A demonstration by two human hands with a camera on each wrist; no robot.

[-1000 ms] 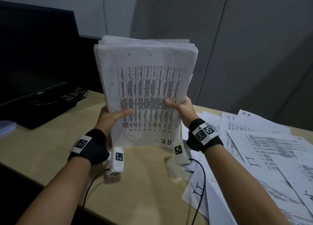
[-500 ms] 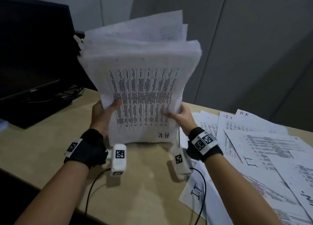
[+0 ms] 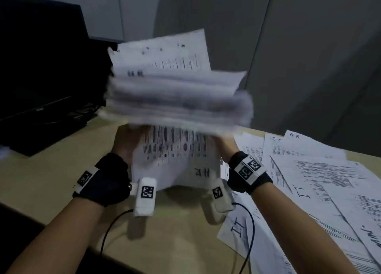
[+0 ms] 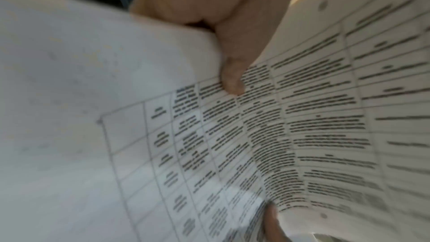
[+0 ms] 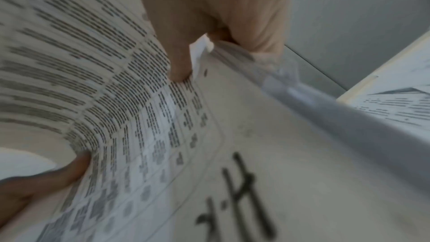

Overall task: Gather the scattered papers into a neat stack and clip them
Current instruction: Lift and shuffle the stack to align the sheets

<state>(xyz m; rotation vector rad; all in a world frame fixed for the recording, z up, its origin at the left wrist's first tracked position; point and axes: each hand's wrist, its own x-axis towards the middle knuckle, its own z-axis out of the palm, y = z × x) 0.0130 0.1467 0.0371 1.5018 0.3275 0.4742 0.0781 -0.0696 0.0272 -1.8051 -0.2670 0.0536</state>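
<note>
You hold the thick sheaf of white printed sheets marked "HR" above the pale wooden worktop, your left hand on 1 side edge and your right hand on the other, apparently so that both edges can be squared. In each wrist view a thumb is pressed flat on the printed table of the front sheet; the fingers of the right hand curl round the sheaf's edge, while those of the left lie behind the paper and are hidden. The sheaf's upper half bends toward you and blurs, and 1 sheet stands proud at the back, so the edges are probably not yet flush. The loose white sheets marked "IT" and "HR" lie scattered on the worktop to your right, ungathered. A black monitor stands at the left. No clip is in sight.
</note>
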